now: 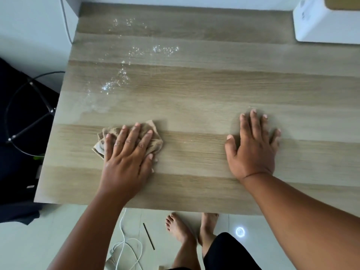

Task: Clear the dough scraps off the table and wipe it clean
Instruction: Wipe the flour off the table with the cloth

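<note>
The left hand (127, 152) lies flat on a crumpled beige cloth (155, 142) in the lower left part of the wood-grain bench (194, 90), its fingers (136, 133) straight and spread, pressing the cloth against the surface rather than curling round it. The right hand (253, 147) rests palm down on the bare bench at centre right of the frame, well apart from the cloth, fingers released and splayed, holding nothing. Shiny wet droplets (116, 82) are scattered over the upper left of the bench, from near the far edge down toward the cloth, with a second cluster (165, 49) further right. No dough scraps can be made out on the surface. A white box-shaped appliance (325, 22) sits in the upper right corner. Below the bench's near edge, bare feet (179, 228) stand on the pale floor, beside a white cable (124, 246) and a thin dark stick (149, 236). A black wire-framed stool (29, 114) stands at the left edge.
</note>
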